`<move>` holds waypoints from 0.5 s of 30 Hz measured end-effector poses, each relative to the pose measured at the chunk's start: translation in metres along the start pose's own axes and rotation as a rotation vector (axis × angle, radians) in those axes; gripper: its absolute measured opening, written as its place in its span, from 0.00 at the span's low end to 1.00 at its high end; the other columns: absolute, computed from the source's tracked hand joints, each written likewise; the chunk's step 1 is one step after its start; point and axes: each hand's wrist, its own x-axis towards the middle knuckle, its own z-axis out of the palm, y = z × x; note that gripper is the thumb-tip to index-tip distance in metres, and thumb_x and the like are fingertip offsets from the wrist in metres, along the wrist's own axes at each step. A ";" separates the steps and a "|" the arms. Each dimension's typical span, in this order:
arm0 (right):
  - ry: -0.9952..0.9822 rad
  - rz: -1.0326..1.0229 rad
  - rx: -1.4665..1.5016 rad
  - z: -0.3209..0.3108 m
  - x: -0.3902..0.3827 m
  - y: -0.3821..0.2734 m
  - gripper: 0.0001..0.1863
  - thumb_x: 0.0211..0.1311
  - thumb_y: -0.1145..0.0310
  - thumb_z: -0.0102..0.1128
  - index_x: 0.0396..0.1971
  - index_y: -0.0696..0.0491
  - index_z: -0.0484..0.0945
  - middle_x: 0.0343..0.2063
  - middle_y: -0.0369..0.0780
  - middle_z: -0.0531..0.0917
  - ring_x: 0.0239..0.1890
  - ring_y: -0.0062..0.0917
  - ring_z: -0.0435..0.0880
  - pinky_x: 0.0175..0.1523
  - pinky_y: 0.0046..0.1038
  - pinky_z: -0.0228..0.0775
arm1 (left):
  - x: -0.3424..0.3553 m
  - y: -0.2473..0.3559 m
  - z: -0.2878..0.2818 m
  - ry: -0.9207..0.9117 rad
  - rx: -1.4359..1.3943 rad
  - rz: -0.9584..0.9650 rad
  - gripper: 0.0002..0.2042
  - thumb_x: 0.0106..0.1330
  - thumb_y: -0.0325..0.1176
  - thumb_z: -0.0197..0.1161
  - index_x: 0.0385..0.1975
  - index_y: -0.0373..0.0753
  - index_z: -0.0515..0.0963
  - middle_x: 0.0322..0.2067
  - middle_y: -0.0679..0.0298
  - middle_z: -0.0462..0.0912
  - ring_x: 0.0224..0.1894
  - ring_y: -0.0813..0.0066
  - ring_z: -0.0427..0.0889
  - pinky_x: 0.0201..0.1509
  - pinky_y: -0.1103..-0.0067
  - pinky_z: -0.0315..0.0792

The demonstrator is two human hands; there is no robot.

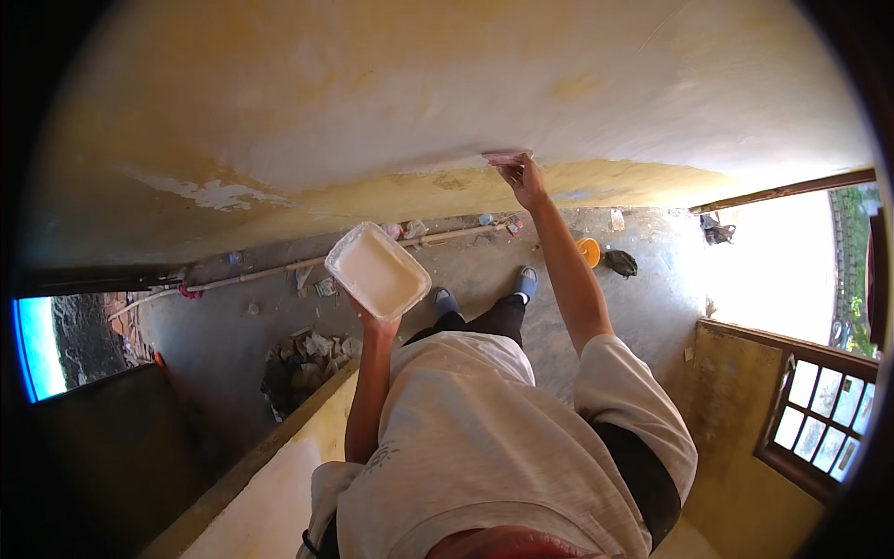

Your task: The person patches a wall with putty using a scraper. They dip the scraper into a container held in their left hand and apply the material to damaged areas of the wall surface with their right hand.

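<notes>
My left hand (380,326) is closed under a rectangular white plastic tub (346,250), held out in front of my left side. Smooth off-white paste (380,270) lies inside it, and its rim is crusted with the same stuff. With my right arm stretched forward, my right hand (527,183) grips a flat, pinkish, paste-smeared spreader (507,158) at the wall. The wall (596,102) has a whitish coat above and bare yellow paint lower down, where the spreader meets the boundary. A ragged white patch (214,193) shows farther left on the yellow.
A long bamboo pole (256,275) lies on the floor along the wall's foot among litter. A heap of rubble and scraps (312,359) sits behind a low wall (279,447) at left. At right are an orange bucket (588,251), a dark bag (621,264) and a bright doorway (782,265).
</notes>
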 end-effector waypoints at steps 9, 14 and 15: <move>-0.307 -0.174 0.263 0.150 -0.095 -0.271 0.22 0.67 0.71 0.46 0.49 0.78 0.65 0.50 0.60 0.70 0.52 0.41 0.77 0.59 0.27 0.79 | 0.055 -0.045 0.066 -0.188 -0.087 -0.101 0.26 0.73 0.58 0.44 0.61 0.50 0.69 0.55 0.71 0.76 0.58 0.70 0.75 0.62 0.65 0.70; -0.517 -0.493 0.337 0.224 -0.191 -0.363 0.16 0.66 0.70 0.48 0.37 0.72 0.75 0.36 0.52 0.82 0.37 0.36 0.85 0.47 0.28 0.85 | 0.058 -0.066 0.095 -0.290 -0.176 -0.216 0.23 0.72 0.55 0.48 0.58 0.49 0.72 0.52 0.71 0.78 0.56 0.71 0.76 0.62 0.67 0.70; -0.587 -0.561 0.314 0.213 -0.194 -0.373 0.16 0.67 0.70 0.48 0.37 0.72 0.75 0.37 0.53 0.82 0.39 0.36 0.85 0.47 0.27 0.85 | 0.058 -0.070 0.094 -0.309 -0.175 -0.245 0.23 0.72 0.55 0.48 0.58 0.49 0.72 0.52 0.71 0.78 0.56 0.71 0.76 0.62 0.67 0.70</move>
